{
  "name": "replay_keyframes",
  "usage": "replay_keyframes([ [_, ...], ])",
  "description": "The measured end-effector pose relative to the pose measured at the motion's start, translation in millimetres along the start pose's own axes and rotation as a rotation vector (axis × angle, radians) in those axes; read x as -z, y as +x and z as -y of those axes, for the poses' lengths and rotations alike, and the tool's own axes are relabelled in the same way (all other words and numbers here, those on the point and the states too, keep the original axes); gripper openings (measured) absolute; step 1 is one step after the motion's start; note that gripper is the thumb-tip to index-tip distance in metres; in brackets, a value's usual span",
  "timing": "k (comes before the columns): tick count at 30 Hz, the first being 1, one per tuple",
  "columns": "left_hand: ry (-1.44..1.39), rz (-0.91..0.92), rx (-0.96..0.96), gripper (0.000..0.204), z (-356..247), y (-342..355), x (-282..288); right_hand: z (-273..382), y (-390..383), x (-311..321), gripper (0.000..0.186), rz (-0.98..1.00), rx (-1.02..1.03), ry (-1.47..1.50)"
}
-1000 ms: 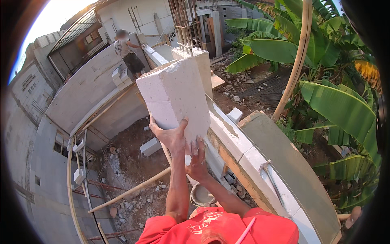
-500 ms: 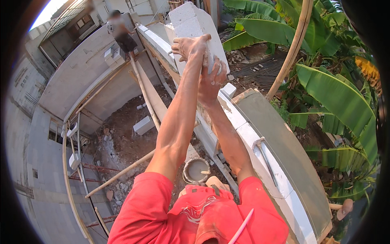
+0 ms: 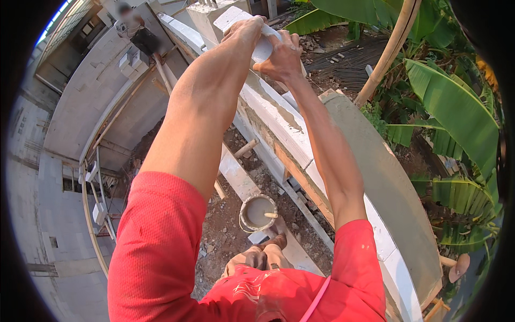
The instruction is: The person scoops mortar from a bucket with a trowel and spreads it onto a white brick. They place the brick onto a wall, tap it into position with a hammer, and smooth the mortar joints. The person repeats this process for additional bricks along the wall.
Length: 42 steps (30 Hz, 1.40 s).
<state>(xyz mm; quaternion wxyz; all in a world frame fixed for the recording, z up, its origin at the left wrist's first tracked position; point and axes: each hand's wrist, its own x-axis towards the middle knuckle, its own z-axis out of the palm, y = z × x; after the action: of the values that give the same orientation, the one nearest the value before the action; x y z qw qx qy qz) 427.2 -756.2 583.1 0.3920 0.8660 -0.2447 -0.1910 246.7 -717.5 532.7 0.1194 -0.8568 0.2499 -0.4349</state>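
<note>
Both arms reach far forward over the top of a white block wall (image 3: 279, 121). My left hand (image 3: 244, 29) and my right hand (image 3: 279, 56) grip a large white building block (image 3: 233, 15), held out at the far end of the wall near another grey-white block (image 3: 206, 15). The left hand lies over the block's top edge, the right hand clasps its near side. Much of the block is hidden behind my hands.
A bucket of grey mortar (image 3: 258, 212) stands below by my feet (image 3: 263, 256) on a plank (image 3: 241, 180). Another person (image 3: 137, 29) stands far back by a grey wall. A bamboo pole (image 3: 389, 51) and banana leaves (image 3: 456, 115) rise on the right beyond a grey rendered wall top (image 3: 386, 182).
The white block has gone from close in front of me to arm's length forward over the wall. Both arms have stretched out and my view has tipped down.
</note>
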Motion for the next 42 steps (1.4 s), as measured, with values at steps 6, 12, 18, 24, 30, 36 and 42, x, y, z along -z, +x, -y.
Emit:
replay_keyframes([
  [6, -0.248, 0.164, 0.039, 0.038, 15.0, -10.6, -18.7, -28.1, -5.6, -44.8, 0.07, 0.01, -0.077, 0.053],
  [12, -0.35, 0.249, 0.09, 0.042, 20.8, -21.0, -20.7, -41.3, -10.8, -72.7, 0.07, 0.077, -0.121, 0.093],
  [18, -0.369, 0.276, 0.14, 0.048, 49.0, 7.5, -40.8, -52.9, -16.4, -94.7, 0.076, 0.105, -0.11, 0.067],
  [24, -0.366, 0.288, 0.185, 0.056, 69.0, 25.4, -56.5, -63.1, -24.3, -112.0, 0.08, 0.179, -0.168, 0.116],
  [30, -0.36, 0.274, 0.233, 0.064, 84.0, 46.4, -71.1, -67.4, -33.2, -123.5, 0.078, 0.238, -0.231, 0.099],
  [36, -0.262, 0.113, 0.323, 0.074, 100.6, 83.5, -93.8, -85.5, -31.5, -134.4, 0.08, 0.288, -0.264, 0.04],
  [42, 0.135, -0.351, 0.601, 0.083, 88.2, 123.0, -110.6, -105.6, -29.6, -145.2, 0.084, 0.248, -0.321, 0.164],
])
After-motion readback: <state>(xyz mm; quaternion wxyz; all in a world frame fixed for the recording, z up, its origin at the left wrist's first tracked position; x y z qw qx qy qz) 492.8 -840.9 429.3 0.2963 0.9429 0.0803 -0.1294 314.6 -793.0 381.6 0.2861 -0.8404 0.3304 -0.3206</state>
